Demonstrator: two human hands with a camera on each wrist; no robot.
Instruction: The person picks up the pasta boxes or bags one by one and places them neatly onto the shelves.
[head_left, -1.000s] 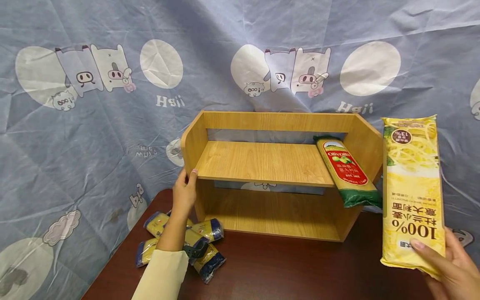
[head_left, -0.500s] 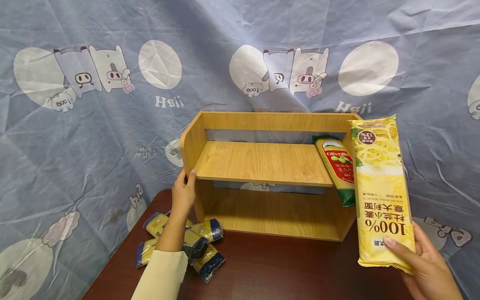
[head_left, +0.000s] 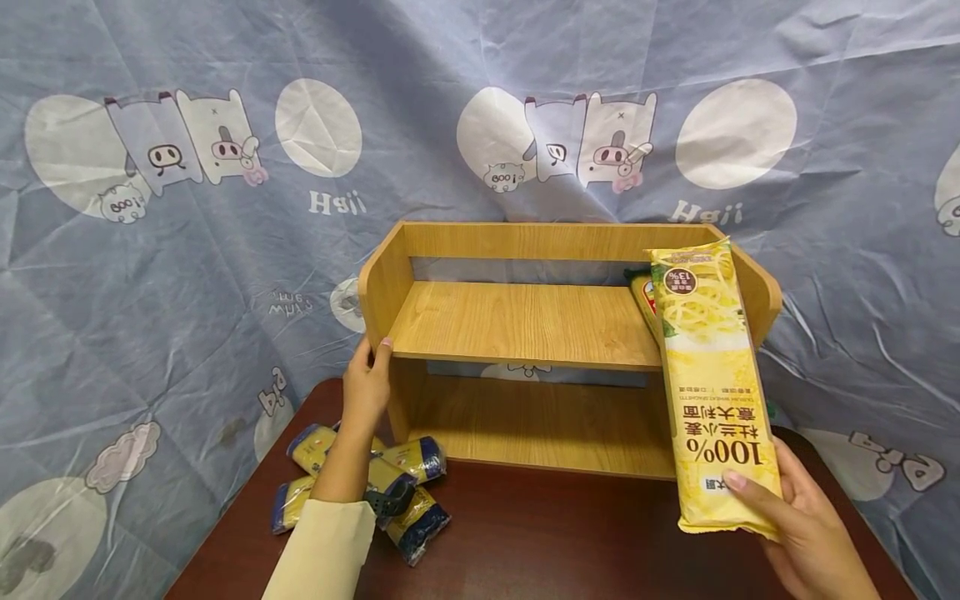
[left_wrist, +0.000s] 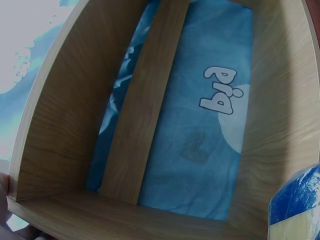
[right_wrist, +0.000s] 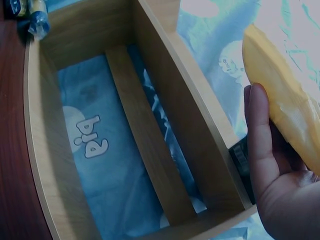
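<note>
A two-tier wooden shelf [head_left: 525,325] stands on a dark brown table [head_left: 540,542]. My left hand [head_left: 369,385] grips the shelf's left side panel at the upper board's front corner. My right hand [head_left: 806,533] holds the bottom end of a long yellow pasta packet [head_left: 712,392], upright in front of the shelf's right end. A red and green pasta packet [head_left: 642,292] lies on the upper board at the right, mostly hidden behind the yellow one. In the right wrist view my fingers [right_wrist: 260,135] curl round the yellow packet [right_wrist: 280,110] beside the shelf [right_wrist: 165,100].
Several short yellow and blue packets [head_left: 405,483] lie in a pile on the table left of the shelf, under my left forearm. A blue cartoon-print cloth [head_left: 187,208] hangs behind and drapes round the table. The left wrist view looks into the shelf's lower tier [left_wrist: 150,115].
My right hand has carried the yellow packet leftward, from beside the shelf to in front of its right end, covering the red and green packet. The left hand has stayed put.
</note>
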